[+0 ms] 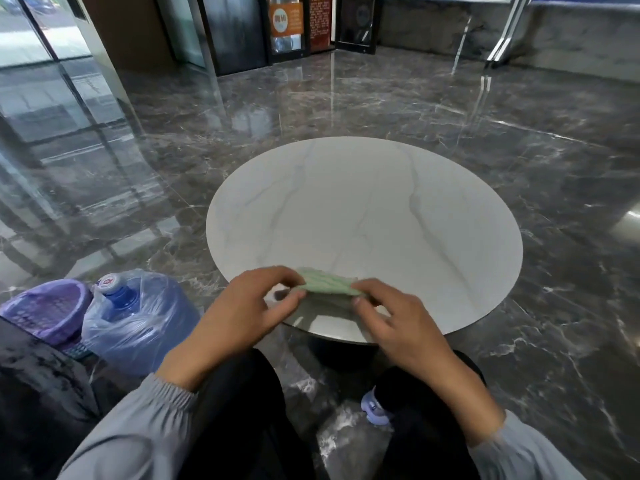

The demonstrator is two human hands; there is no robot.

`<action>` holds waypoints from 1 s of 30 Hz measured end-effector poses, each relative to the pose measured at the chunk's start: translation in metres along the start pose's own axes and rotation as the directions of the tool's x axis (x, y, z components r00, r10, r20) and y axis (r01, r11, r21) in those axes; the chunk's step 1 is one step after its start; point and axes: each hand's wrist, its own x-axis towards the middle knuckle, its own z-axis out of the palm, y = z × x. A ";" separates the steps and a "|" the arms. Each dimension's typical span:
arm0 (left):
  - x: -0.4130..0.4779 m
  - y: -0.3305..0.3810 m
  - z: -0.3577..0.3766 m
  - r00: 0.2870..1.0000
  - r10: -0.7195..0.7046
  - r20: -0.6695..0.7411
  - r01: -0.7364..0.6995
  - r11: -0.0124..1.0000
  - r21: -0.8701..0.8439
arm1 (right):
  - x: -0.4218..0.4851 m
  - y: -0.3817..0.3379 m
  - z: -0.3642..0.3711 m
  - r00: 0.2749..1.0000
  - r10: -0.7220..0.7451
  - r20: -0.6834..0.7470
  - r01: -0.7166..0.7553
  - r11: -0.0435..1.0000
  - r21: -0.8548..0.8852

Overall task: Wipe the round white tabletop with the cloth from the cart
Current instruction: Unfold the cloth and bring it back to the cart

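A round white marble-veined tabletop (363,209) stands low in front of me. A folded pale green cloth (327,283) is held just above its near edge. My left hand (249,306) pinches the cloth's left end between thumb and fingers. My right hand (398,317) pinches the right end the same way. The cloth is stretched flat between both hands. Part of its underside is hidden by my fingers.
At my left stand a purple plastic basket (48,306) and a blue water jug in a clear bag (138,317). Dark glossy marble floor (554,168) surrounds the table. My knees and a lilac shoe (375,408) sit below the table's near edge.
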 end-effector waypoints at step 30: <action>0.155 0.293 0.179 0.800 0.224 0.556 0.428 0.436 -0.792 | -0.136 -0.004 -0.267 0.388 0.571 -0.724 -0.344 0.818 0.460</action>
